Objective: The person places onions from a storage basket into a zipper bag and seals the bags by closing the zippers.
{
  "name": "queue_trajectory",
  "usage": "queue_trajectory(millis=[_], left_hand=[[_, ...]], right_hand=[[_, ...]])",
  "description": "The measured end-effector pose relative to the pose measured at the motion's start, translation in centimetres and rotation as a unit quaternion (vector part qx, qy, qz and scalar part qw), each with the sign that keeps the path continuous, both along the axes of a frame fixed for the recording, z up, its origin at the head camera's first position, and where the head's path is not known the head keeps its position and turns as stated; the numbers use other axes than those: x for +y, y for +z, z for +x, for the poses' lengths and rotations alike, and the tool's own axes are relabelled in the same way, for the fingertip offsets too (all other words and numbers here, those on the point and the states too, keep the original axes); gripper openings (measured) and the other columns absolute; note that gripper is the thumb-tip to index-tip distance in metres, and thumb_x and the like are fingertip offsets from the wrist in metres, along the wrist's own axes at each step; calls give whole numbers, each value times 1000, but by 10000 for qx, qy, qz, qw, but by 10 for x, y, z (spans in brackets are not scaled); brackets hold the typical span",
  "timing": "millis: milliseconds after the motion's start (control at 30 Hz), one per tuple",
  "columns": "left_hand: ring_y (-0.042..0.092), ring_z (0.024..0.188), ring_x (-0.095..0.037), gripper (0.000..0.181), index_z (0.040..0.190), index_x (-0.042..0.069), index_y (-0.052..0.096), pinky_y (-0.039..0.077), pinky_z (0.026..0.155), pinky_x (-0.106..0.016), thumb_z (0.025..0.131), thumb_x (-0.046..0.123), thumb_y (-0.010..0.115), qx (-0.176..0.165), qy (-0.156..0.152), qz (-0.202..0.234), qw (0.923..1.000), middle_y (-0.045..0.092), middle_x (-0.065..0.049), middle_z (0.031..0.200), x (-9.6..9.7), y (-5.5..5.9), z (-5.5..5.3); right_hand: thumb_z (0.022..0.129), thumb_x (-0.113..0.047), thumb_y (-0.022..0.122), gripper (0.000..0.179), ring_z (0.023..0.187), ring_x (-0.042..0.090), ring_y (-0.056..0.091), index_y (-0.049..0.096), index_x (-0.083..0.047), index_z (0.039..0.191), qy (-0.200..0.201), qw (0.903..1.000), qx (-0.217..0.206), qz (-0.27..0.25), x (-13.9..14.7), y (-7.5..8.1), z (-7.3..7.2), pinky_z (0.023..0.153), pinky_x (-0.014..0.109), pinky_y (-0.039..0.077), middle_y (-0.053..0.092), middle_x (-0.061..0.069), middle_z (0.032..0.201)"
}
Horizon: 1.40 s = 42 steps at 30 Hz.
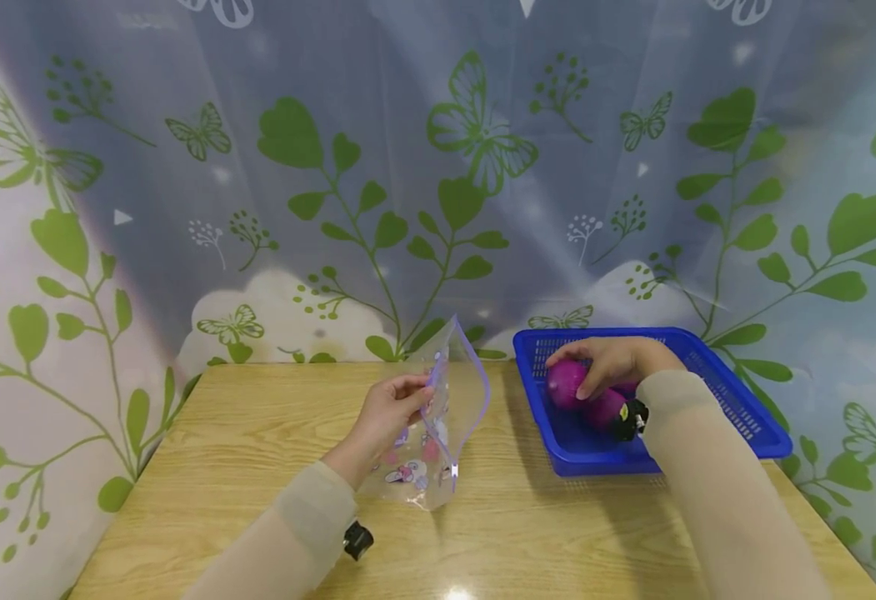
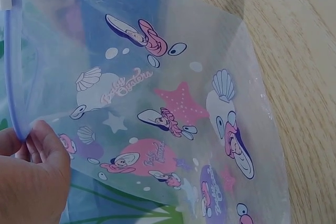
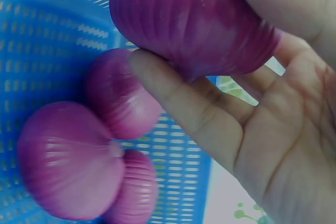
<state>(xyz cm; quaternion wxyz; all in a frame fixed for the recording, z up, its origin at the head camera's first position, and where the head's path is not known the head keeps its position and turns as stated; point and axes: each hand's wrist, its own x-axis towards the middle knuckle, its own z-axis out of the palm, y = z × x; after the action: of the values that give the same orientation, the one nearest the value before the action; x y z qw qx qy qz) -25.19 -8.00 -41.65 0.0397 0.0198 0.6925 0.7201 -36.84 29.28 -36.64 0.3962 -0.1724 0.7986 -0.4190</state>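
Observation:
My left hand (image 1: 391, 417) pinches the rim of a clear zip bag (image 1: 438, 442) by its purple zipper strip, and the bag's mouth gapes toward the right. Cartoon shells and a pink starfish (image 2: 182, 103) are printed on the plastic in the left wrist view. Over the blue basket (image 1: 651, 464), my right hand (image 1: 610, 367) grips a red onion (image 1: 567, 383) between thumb and fingers. Below it, in the right wrist view, several more onions lie in the basket, among them a large onion (image 3: 71, 161) and a smaller onion (image 3: 123, 93).
The basket stands at the right of the wooden table (image 1: 257, 450), against the back. Behind the table hangs a curtain (image 1: 377, 100) with green leaves and butterflies. A small white slider (image 1: 454, 471) sits on the bag's zipper.

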Motion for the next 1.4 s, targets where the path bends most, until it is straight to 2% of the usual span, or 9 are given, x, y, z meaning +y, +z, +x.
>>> queue_trajectory(millis=[133, 267, 400, 500, 600, 900, 1100, 1400], left_hand=[[60, 87, -14, 23, 118, -2, 67, 57, 81, -26, 97, 9, 66, 41, 2, 42, 10000, 64, -5, 99, 1, 0, -2], [60, 87, -14, 24, 118, -4, 66, 57, 82, -28, 97, 9, 66, 88, -2, 84, 9999, 64, -5, 99, 2, -1, -3], [60, 87, -14, 25, 118, -5, 65, 57, 84, -29, 97, 8, 66, 80, 20, 134, 9999, 64, -5, 99, 3, 0, -3], [60, 87, -15, 25, 118, -4, 65, 57, 84, -29, 97, 8, 67, 42, 76, 122, 9999, 64, -5, 99, 3, 0, -4], [60, 87, -14, 25, 118, -4, 66, 57, 84, -29, 97, 9, 67, 24, 125, 91, 9999, 64, -5, 99, 3, 1, -4], [61, 89, -15, 27, 120, -3, 65, 57, 85, -30, 97, 11, 67, 16, 166, 9, 9999, 64, -5, 101, 6, 4, -6], [61, 88, -14, 25, 119, -3, 65, 57, 83, -28, 97, 9, 67, 3, 166, 66, 9998, 64, -5, 100, 7, 4, -6], [61, 86, -14, 23, 117, -3, 66, 57, 83, -28, 96, 7, 67, 34, 209, 117, 9997, 64, -5, 97, 11, 6, -7]], right_hand=[[79, 12, 76, 79, 113, 26, 51, 37, 4, 147, 31, 9991, 405, 77, 0, 16, 3, 83, 33, 55, 27, 21, 149], [78, 2, 82, 78, 123, 30, 46, 42, -1, 146, 193, 9931, 1105, 345, -2, 31, 8, 94, 33, 49, 34, 19, 148], [78, -6, 85, 77, 132, 34, 41, 47, -6, 145, 323, 9836, 1698, 509, -7, 44, 12, 103, 40, 42, 40, 17, 149], [78, -9, 86, 78, 135, 34, 39, 47, -7, 145, 386, 9816, 1817, 444, -14, 52, 16, 107, 45, 39, 40, 16, 150], [77, -11, 87, 78, 136, 34, 40, 48, -8, 144, 442, 9810, 1858, 328, -20, 60, 20, 107, 44, 40, 39, 15, 151], [78, -7, 85, 74, 128, 35, 51, 49, -7, 143, 566, 9772, 2044, 13, -41, 80, 34, 99, 39, 48, 47, 16, 145], [78, -10, 86, 75, 123, 33, 55, 48, -7, 142, 629, 9715, 2284, -125, -52, 86, 38, 97, 38, 50, 51, 15, 139], [77, -11, 88, 75, 122, 33, 57, 50, -11, 141, 466, 9667, 2495, -324, -68, 86, 44, 95, 38, 52, 51, 14, 138]])
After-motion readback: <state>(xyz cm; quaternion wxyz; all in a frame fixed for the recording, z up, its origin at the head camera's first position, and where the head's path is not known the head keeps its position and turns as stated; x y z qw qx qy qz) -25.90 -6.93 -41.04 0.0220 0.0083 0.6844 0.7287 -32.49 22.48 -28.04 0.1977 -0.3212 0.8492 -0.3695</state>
